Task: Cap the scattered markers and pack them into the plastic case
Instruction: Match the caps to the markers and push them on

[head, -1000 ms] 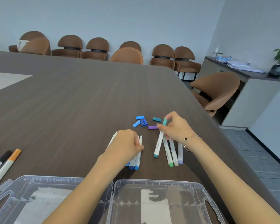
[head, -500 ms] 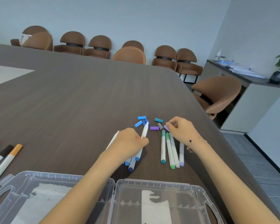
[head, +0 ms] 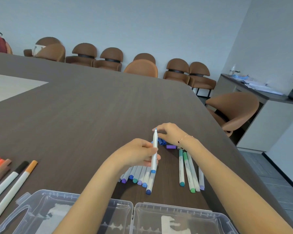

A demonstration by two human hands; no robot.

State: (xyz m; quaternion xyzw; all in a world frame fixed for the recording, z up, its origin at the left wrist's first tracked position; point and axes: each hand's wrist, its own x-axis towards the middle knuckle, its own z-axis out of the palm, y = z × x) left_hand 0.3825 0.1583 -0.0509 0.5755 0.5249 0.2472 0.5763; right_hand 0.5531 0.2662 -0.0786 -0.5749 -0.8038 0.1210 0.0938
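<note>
Left hand (head: 139, 153) curled round a blue marker (head: 154, 150), held upright, bare tip up, presumably ready for capping. Right hand (head: 169, 133) by that tip, fingers bent over loose caps (head: 161, 142); whether pinching one, impossible to tell. Open case (head: 184, 215) nearest, waiting, seemingly without markers.

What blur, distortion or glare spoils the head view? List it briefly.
Head view: wide-angle lens bows the table edge and leans the walls; left hand and its blue marker are slightly soft; the right hand hides some loose caps; the plastic case is cut off at the bottom; lighting is even, without harsh glare.
</note>
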